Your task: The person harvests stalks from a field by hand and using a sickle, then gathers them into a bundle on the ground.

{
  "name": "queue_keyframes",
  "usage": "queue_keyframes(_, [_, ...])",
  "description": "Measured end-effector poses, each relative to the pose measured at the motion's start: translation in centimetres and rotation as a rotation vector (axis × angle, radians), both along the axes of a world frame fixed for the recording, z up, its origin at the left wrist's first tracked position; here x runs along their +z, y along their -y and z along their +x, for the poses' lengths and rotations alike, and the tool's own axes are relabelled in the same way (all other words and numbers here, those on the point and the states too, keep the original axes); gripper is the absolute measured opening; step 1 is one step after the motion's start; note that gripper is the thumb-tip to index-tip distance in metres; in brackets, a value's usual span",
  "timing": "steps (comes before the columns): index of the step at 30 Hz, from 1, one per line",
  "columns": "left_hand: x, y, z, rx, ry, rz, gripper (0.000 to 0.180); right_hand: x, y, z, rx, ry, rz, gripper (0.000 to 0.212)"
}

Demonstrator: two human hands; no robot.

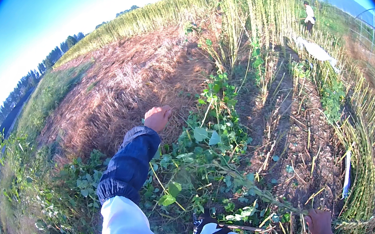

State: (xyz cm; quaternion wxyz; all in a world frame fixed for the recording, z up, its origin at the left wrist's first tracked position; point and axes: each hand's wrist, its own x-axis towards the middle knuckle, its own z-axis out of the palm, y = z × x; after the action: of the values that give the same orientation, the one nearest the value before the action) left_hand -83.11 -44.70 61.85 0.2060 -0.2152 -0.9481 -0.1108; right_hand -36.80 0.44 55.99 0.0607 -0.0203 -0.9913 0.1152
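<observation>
My left hand (pixel 158 116) is stretched out over the dry grass, its fingers curled closed. Whether anything is inside that fist is hidden. At the lower right, my right hand (pixel 321 226) is closed around one end of a long green plant stalk (pixel 265 195). The stalk slants up and left from it across the low leaves. Broad-leaved green plants (pixel 208 139) spread over the ground between my two hands. Dark blue sleeve covers (pixel 128 164) are on my forearms.
Brown dry grass (pixel 119 93) lies to the left. Tall standing stalks (pixel 253 21) rise ahead. On the right are bare soil with cut stubble (pixel 285 140), bent green stalks (pixel 364 189) and a white sheet (pixel 319 51). Another person (pixel 309 17) stands far off.
</observation>
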Motion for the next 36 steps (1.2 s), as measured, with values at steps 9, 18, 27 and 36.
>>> queue_keyframes(9, [-6.1, 2.8, 4.7, -0.189, 0.316, -0.012, 0.016, 0.5, -5.3, -1.7, -0.302, -0.140, -0.005, 0.015])
queue_keyframes(18, [1.1, 8.3, -0.5, -0.154, 0.078, 0.733, 0.014, 3.5, 0.0, -5.7, 0.004, 0.127, 0.179, 0.018])
queue_keyframes(27, [-8.6, 6.2, 3.0, -0.060, 0.477, 0.389, 0.014, 4.8, -0.1, -5.8, -0.092, 0.002, -0.125, 0.019])
queue_keyframes(36, [-13.8, 0.9, 10.2, -0.319, 0.337, 0.656, 0.017, 5.4, 2.4, -6.3, -0.073, -0.027, -0.159, 0.020])
